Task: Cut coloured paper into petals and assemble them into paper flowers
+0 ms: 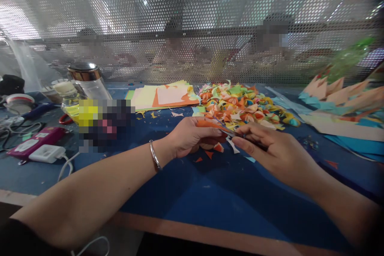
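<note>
Orange paper (210, 125) sits pinched in the left hand (187, 138), with the right hand (270, 150) clenched on what looks like scissors (237, 133) meeting its edge. Just beyond the paper lies a heap of folded pieces (243, 106), flat sheets (162, 96) to the heap's left, scraps (214, 150) on the blue mat (210, 192) beneath.

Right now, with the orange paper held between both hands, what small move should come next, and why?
Probably close the scissors in the right hand a little further along the orange paper pinched by the left hand. The blades meet the paper's edge, and cut orange scraps lie just below.
</note>
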Available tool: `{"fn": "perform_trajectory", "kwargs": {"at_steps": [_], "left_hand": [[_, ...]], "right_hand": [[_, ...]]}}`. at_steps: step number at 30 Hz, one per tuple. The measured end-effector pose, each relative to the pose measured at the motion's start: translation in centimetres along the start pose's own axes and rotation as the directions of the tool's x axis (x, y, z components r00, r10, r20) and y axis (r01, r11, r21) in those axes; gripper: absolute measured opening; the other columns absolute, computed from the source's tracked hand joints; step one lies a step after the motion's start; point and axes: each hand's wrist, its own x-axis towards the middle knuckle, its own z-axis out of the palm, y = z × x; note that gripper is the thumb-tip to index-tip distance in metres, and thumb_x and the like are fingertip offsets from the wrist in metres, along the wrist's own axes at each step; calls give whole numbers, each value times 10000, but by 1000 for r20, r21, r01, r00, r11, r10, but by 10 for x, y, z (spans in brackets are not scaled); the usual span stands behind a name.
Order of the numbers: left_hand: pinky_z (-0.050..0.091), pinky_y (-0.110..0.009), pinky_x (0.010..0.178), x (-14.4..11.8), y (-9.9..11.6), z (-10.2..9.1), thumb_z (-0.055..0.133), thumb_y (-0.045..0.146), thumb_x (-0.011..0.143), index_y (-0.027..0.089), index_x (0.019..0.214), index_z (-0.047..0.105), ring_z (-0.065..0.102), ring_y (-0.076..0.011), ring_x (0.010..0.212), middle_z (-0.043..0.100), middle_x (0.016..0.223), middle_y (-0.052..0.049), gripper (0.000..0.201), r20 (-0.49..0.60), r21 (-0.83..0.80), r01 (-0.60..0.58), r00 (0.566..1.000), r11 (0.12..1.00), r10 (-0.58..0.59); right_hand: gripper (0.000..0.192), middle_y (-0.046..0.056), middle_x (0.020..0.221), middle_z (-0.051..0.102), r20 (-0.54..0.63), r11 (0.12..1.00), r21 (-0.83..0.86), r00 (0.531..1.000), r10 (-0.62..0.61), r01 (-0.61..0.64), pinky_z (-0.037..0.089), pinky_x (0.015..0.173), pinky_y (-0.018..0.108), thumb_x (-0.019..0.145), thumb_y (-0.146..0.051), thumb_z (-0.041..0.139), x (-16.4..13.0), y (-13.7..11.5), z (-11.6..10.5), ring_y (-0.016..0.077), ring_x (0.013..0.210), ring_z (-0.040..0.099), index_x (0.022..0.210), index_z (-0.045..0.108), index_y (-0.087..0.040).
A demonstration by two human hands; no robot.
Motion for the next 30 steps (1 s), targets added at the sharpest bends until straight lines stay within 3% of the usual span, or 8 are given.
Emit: {"fn": "perform_trajectory", "kwargs": {"at_steps": [10, 19, 24, 30], "left_hand": [[529, -223, 663, -1, 2, 4, 762, 40, 856, 100, 815, 792, 733, -106, 666, 780, 797, -80, 79, -24, 10, 24, 999, 1000, -24], [559, -234, 691, 1, 0, 1, 795, 70, 831, 84, 836, 792, 749, -123, 687, 784, 812, -93, 15, -2, 4, 28, 1000, 1000, -28], [560, -233, 693, 1, -1, 0, 874, 115, 768, 82, 846, 791, 749, -131, 706, 789, 833, -105, 119, 6, 0, 26, 1000, 1000, -26], [565, -216, 696, 0, 3, 2, 851, 93, 783, 86, 814, 783, 758, -133, 738, 792, 820, -96, 75, -39, -30, 15, 999, 999, -16]], "right_hand": [[418, 23, 741, 701, -16, 999, -32, 999, -27, 27, 452, 549, 309, 1009, -633, 523, 1, -6, -1, 187, 624, 623, 936, 677, -252], [406, 10, 723, 683, -19, 997, -60, 999, -43, 42, 455, 562, 305, 1022, -612, 515, 0, -4, -2, 170, 595, 593, 938, 673, -248], [409, -1, 681, 657, -32, 995, -78, 998, -59, 57, 450, 550, 293, 1018, -611, 526, 1, -5, -3, 161, 579, 582, 906, 679, -248], [430, 10, 704, 687, -28, 997, -65, 998, -49, 47, 456, 552, 290, 1020, -622, 516, 1, -4, -3, 163, 595, 598, 915, 685, -242]]}}
